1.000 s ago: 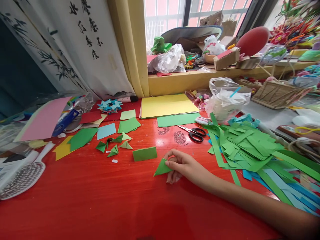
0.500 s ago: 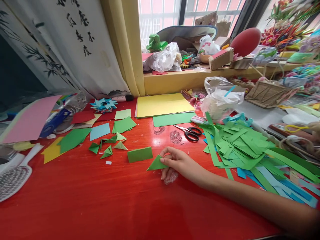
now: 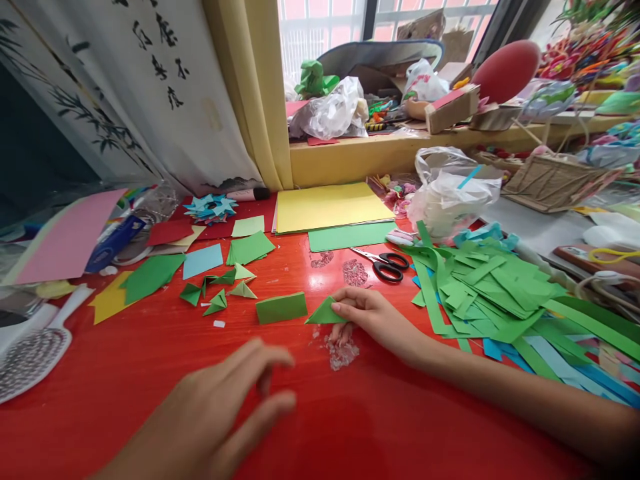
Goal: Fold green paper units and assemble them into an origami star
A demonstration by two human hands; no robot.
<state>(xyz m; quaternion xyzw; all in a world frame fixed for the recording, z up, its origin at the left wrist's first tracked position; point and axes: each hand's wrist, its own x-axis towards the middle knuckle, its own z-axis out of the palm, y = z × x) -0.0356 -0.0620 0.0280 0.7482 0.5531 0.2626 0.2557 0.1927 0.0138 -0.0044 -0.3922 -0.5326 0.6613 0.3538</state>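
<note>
My right hand (image 3: 363,312) pinches a folded green paper triangle (image 3: 323,312) between thumb and fingers, just over the red table (image 3: 165,413). Under its lower fingers lies a clear, crinkled patch (image 3: 343,355) on the tabletop. My left hand (image 3: 235,393) hovers at the lower middle, a little blurred, thumb and fingers apart and nothing between them. Left of the triangle, a folded green paper rectangle (image 3: 281,309) stands on its long edge. Several small folded green pieces (image 3: 216,302) sit farther left. Black-handled scissors (image 3: 387,267) rest beyond my right hand.
A heap of green paper strips (image 3: 490,287) covers the right side. Yellow sheets (image 3: 330,208) and a green sheet (image 3: 353,236) lie at the back. At left are a blue paper ring (image 3: 210,208), a light blue square (image 3: 203,261) and a white hairbrush (image 3: 37,357).
My left hand has come into view from the bottom. The right hand, still pinching the green triangle, sits slightly farther right and higher in the picture; the camera view has shifted a little too.
</note>
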